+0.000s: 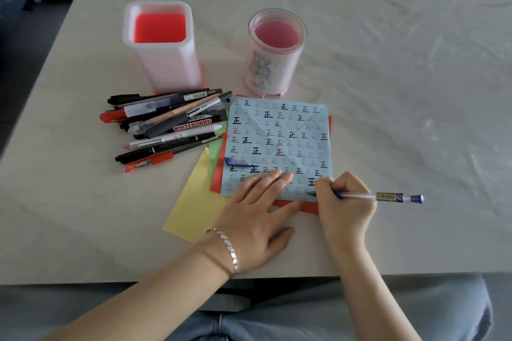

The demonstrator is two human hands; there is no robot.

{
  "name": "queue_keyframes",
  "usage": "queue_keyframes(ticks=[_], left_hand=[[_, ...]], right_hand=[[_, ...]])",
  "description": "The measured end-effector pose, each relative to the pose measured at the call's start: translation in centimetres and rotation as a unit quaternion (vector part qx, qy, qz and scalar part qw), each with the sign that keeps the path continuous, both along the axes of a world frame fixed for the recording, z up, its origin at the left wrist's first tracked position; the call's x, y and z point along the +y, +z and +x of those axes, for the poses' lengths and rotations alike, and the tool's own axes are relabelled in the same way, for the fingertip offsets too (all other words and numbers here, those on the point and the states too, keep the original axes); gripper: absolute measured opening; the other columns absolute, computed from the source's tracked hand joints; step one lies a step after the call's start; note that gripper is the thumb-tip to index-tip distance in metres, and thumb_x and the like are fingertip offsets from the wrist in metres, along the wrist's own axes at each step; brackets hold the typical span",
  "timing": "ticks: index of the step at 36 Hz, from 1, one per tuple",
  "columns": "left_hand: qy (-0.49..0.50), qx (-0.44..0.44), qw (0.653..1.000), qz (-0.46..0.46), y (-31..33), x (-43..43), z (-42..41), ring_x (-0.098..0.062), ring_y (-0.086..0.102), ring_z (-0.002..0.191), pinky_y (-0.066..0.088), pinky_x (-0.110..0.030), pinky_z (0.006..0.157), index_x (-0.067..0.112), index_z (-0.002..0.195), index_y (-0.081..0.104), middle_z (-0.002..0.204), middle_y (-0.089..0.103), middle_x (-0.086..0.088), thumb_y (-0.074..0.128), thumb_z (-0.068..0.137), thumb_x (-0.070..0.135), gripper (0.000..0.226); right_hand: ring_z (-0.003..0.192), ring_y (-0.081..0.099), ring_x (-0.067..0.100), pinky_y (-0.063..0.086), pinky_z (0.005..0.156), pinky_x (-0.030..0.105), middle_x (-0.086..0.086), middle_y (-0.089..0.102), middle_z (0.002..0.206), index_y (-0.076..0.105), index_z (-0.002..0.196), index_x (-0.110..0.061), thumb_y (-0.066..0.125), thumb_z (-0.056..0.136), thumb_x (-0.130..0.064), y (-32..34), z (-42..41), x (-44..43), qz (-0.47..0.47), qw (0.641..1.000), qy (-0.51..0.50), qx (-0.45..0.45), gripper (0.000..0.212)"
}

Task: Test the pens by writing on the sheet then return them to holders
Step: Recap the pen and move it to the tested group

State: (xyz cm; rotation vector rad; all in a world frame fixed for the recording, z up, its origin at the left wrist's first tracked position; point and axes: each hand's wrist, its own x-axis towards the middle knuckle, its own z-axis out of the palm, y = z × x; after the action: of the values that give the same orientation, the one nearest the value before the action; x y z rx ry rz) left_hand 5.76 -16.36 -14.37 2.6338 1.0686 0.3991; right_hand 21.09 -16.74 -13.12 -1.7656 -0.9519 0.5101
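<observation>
A light blue sheet covered with written marks lies on the table. My right hand grips a clear blue pen, its tip touching the sheet's near right corner. My left hand lies flat, fingers spread, pressing the sheet's near edge. The pen's blue cap rests on the sheet's left side. A pile of several pens and markers lies left of the sheet. Behind stand two empty holders: a square frosted one with a red bottom and a round pink one.
Yellow, green and red paper sheets lie under the blue sheet. The pale table's near edge runs just before my lap. A blue cloth hangs at the far left corner.
</observation>
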Motion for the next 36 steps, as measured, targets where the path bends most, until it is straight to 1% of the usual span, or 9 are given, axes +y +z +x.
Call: queue_keyframes(ticks=[8,15,20,22,26,29,31,33,36], left_hand=[[0.0,0.003,1.0,-0.001,0.0,0.0,0.0,-0.029,0.036,0.132,0.024,-0.042,0.107,0.023,0.122,0.059,0.141,0.043,-0.014,0.043,0.086,0.038,0.042],[-0.001,0.004,1.0,-0.005,0.0,0.0,0.0,-0.029,0.038,0.132,0.023,-0.042,0.107,0.024,0.123,0.058,0.141,0.043,-0.014,0.043,0.087,0.038,0.042],[-0.004,0.003,1.0,-0.01,0.0,0.0,0.0,-0.028,0.035,0.133,0.023,-0.042,0.107,0.024,0.123,0.058,0.141,0.043,-0.013,0.042,0.087,0.039,0.042],[-0.006,0.006,1.0,-0.016,0.0,0.0,-0.1,-0.027,0.035,0.133,0.023,-0.042,0.107,0.024,0.122,0.059,0.142,0.042,-0.012,0.041,0.088,0.039,0.042],[0.004,-0.027,0.999,-0.018,0.0,0.0,0.0,-0.026,0.036,0.132,0.025,-0.042,0.106,0.023,0.123,0.055,0.141,0.043,-0.013,0.041,0.088,0.036,0.039],[0.053,-0.07,0.996,0.006,0.7,0.4,-0.2,-0.024,0.042,0.123,0.032,-0.038,0.104,0.018,0.122,0.049,0.134,0.05,-0.012,0.042,0.086,0.025,0.037],[0.114,-0.083,0.99,0.032,1.4,1.3,-0.6,-0.022,0.048,0.111,0.037,-0.036,0.096,0.014,0.116,0.055,0.123,0.057,-0.01,0.041,0.084,0.02,0.036],[0.172,-0.086,0.98,0.059,2.0,2.5,-1.2,-0.021,0.046,0.101,0.034,-0.033,0.087,0.011,0.107,0.064,0.111,0.063,-0.007,0.043,0.083,0.019,0.033],[0.201,-0.06,0.973,0.092,2.0,4.3,-2.3,-0.02,0.042,0.09,0.038,-0.037,0.079,0.011,0.096,0.068,0.096,0.065,-0.003,0.071,0.073,0.014,0.024]], right_hand=[[0.042,0.036,0.005,0.027,0.043,0.011,-0.003,0.034,0.038,0.035,0.045,-0.012,0.06,0.073,0.007,0.0,-0.2,0.1,-0.007,1.0,0.011,-0.026,0.042],[0.044,0.03,0.01,0.023,0.041,0.015,-0.005,0.029,0.042,0.032,0.047,-0.009,0.05,0.066,-0.009,0.1,-0.1,-0.2,0.004,0.999,-0.03,-0.03,0.026],[0.046,0.029,0.01,0.026,0.044,0.022,-0.007,0.03,0.042,0.029,0.048,-0.011,0.055,0.072,0.002,0.2,0.1,0.0,0.009,0.998,-0.053,0.021,0.038],[0.048,0.032,0.013,0.027,0.047,0.025,0.001,0.032,0.045,0.031,0.05,-0.01,0.057,0.077,0.004,0.4,0.1,0.0,0.021,0.997,-0.067,0.041,0.041],[0.044,0.04,0.002,0.031,0.045,0.01,-0.001,0.04,0.049,0.04,0.053,-0.011,0.059,0.083,-0.001,1.0,-0.3,0.2,0.036,0.995,-0.073,0.054,0.037],[0.043,0.043,0.0,0.033,0.044,0.01,-0.001,0.045,0.054,0.043,0.059,-0.013,0.061,0.084,-0.007,1.4,-0.1,0.3,0.034,0.994,-0.079,0.074,0.032],[0.043,0.044,-0.001,0.033,0.044,0.01,-0.002,0.046,0.054,0.044,0.06,-0.014,0.063,0.083,-0.01,1.5,0.1,0.3,0.019,0.993,-0.076,0.085,0.03],[0.043,0.043,-0.001,0.033,0.045,0.01,-0.002,0.046,0.055,0.045,0.059,-0.014,0.065,0.083,-0.011,1.7,0.3,0.3,0.003,0.994,-0.07,0.084,0.031],[0.041,0.044,-0.001,0.033,0.043,0.01,-0.001,0.048,0.052,0.047,0.059,-0.012,0.067,0.082,-0.012,2.4,0.4,0.5,-0.008,0.993,-0.049,0.103,0.03]])
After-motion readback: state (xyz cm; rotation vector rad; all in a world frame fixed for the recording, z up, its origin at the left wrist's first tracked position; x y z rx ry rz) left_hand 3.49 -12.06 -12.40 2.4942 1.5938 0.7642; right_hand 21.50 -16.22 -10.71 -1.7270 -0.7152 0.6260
